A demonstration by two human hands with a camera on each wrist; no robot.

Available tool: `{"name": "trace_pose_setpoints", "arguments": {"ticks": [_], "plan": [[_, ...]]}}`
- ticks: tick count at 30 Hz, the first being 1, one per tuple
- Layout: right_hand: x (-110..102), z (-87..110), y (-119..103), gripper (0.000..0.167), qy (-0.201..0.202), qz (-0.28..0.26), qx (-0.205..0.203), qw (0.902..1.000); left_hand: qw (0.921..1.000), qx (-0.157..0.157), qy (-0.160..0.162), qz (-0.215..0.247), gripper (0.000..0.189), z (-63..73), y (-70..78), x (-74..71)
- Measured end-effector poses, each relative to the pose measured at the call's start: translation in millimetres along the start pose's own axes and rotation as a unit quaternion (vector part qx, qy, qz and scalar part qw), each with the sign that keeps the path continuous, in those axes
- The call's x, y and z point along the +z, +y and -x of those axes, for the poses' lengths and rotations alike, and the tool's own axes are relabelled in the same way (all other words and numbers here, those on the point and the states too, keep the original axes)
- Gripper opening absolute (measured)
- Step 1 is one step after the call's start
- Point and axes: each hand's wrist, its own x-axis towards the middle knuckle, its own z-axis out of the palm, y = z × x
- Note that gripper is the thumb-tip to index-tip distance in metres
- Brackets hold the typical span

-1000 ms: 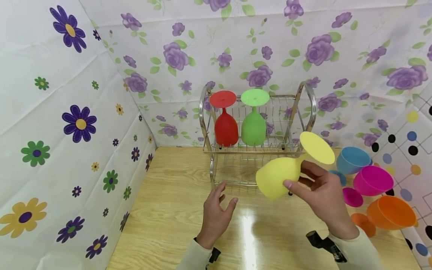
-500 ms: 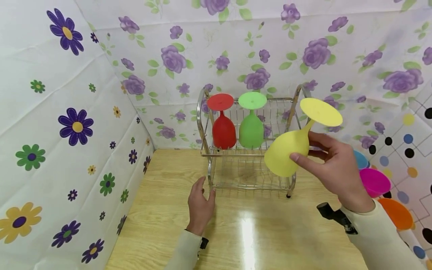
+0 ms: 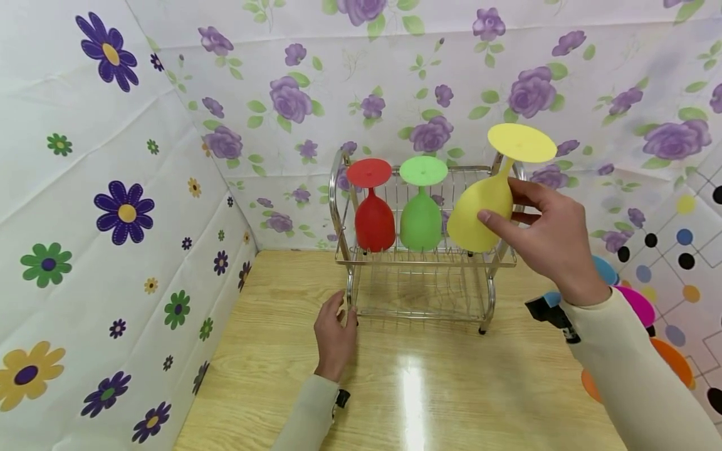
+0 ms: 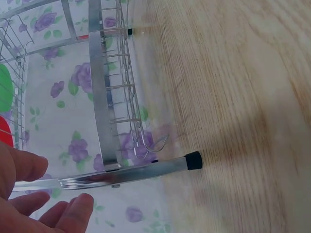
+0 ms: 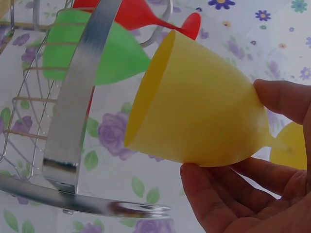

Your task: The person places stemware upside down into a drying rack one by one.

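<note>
The right hand pinches a matte, plastic-looking yellow goblet by its rounded bowl, seemingly keeping the downward-tilted rim free, near the right end of a shiny metal wire rack, beside an inverted green goblet and red goblet. The left hand, fingers loosely parted, flanks the rack's left leg, perhaps for steadying; contact is unclear.

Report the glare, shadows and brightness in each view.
Head: a white glare streak on the pale wood-grain tabletop, with the matte yellow stemmed goblet looking bright; left wrist: dimmer, with a soft-edged shadow on the tabletop; right wrist: also dim, the goblet's yellow muted.
</note>
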Motion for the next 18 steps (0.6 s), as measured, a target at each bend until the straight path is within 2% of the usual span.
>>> {"name": "trace_pose_setpoints", "arguments": {"ticks": [5,12,18], "plan": [[5,-10.1,6,0.066,-0.015,0.009,0.019,0.9997,0.9999,0.008,0.013,0.007,0.046,-5.9,-0.1,3.1],[16,-18.5,12,0.071,-0.047,0.037,0.039,0.9974,0.9998,0.005,0.013,-0.011,0.046,-13.1,-0.5,5.7],[27,-22.8,16,0.075,-0.062,0.073,0.05,0.9941,0.9994,0.02,0.025,-0.011,0.046,-18.1,-4.2,9.9]]}}
